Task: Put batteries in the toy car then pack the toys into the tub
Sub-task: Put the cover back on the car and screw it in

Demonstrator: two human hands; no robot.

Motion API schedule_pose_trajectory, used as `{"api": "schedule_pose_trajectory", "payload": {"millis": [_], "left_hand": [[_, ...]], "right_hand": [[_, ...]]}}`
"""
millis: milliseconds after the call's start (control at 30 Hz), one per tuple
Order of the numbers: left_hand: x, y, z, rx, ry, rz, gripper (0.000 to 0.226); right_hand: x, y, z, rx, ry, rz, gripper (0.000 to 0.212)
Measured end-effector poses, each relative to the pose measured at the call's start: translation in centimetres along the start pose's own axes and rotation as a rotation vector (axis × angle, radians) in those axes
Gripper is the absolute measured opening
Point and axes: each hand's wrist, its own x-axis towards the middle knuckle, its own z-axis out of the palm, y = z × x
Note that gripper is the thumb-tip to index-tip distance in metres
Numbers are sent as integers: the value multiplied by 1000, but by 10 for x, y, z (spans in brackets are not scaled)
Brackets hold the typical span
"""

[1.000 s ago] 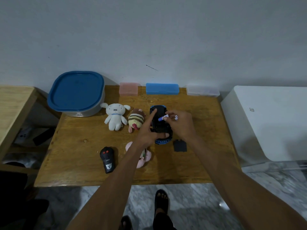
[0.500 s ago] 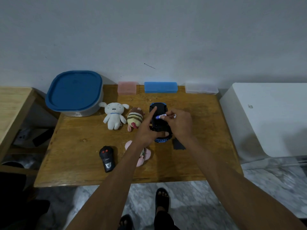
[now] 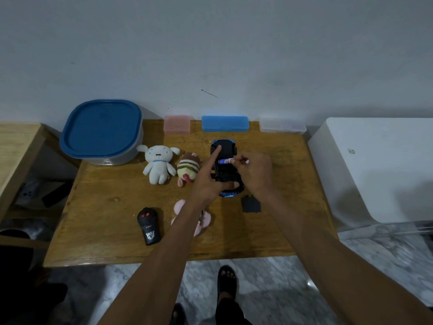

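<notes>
The wooden table (image 3: 112,231) is taken as the reference. At its far left corner the tub (image 3: 121,158) is seen, closed by a blue lid (image 3: 100,127). Along the far edge three flat cases are lined up: a pink case (image 3: 177,124), a blue case (image 3: 225,123) and a clear case (image 3: 282,125).

The toy car (image 3: 226,170) is found right of the table's centre, turned underside up, blue bodywork showing at both ends. It is steadied by the left hand (image 3: 207,184): the forefinger is stretched straight along the underside toward the far end, and the thumb is pressed across the near end; the other fingers cannot be made out. The right hand (image 3: 254,172) is pinched on a battery (image 3: 225,161), held crosswise over the open compartment. Whether the battery is seated cannot be told.

Left of the car a white plush dog (image 3: 159,164) and a striped plush (image 3: 188,171) are laid side by side. Near the front edge a pink plush (image 3: 203,220) is partly covered by the left forearm, and a black remote control (image 3: 148,227) is placed to its left. A black battery cover (image 3: 251,204) is lying on the table just beside the car's near end, by the right wrist.
</notes>
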Motion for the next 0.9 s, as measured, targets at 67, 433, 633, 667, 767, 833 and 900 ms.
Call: {"api": "schedule_pose_trajectory", "payload": {"millis": [67,433,633,667,767,833,900], "left_hand": [[2,1,0,2,3,1,111],[0,1,2,24,-9,30,108],[5,-2,8,-39,-40,-43,108],[6,-2,9,-50,-36,-50,108],[4,-5,8,-36,-47,-61,109],[2,-10,7,-15,-48,-61,110],[-1,-13,7,-4,-40,-68,109]], "right_hand": [[2,0,-1,27,8,19,7],[5,0,-5,56,-35,53,8],[8,4,-11,-49,-158,127,24],[8,4,-13,-20,-170,167,29],[12,5,-18,94,-220,335,32],[15,7,-20,113,-247,357,28],[17,5,-23,141,-291,362,26]]}}
